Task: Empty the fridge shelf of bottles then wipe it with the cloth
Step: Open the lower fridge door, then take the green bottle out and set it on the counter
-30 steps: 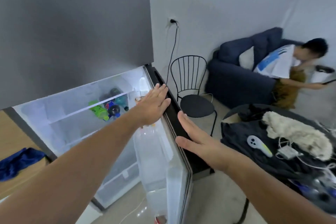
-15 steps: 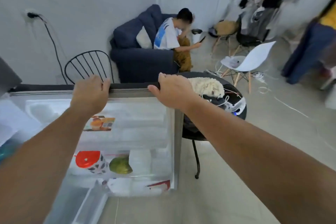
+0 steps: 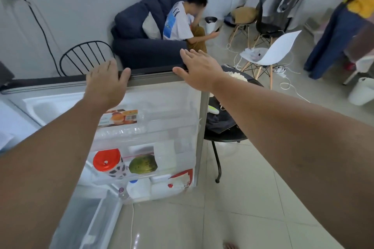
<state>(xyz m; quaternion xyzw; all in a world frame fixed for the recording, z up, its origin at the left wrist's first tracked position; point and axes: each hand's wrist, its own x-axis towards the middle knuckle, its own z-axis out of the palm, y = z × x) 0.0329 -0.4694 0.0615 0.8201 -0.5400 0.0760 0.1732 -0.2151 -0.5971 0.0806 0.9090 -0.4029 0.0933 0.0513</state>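
The fridge door (image 3: 162,105) stands wide open with its inner side facing me. My left hand (image 3: 107,85) lies flat on the door's top edge, fingers spread and thumb over the rim. My right hand (image 3: 199,70) hovers just above the top edge near the door's outer corner, fingers apart and holding nothing. The door racks hold a clear box with an orange label (image 3: 119,118), an orange-lidded cup (image 3: 106,160), a green fruit (image 3: 143,164) and a white bottle (image 3: 139,188). The inner fridge shelf with its bottles and the cloth are out of view.
A black round table (image 3: 224,136) stands right behind the door's outer edge. Beyond are a black wire chair (image 3: 85,56), a navy sofa (image 3: 141,48) with a seated person, a white chair (image 3: 273,52), floor cables, a white bucket (image 3: 362,91) and a standing person (image 3: 342,26).
The door has swung from edge-on to fully open. Both hands gripped its top edge half a second ago; now their fingers are spread, and the right hand has lifted off.
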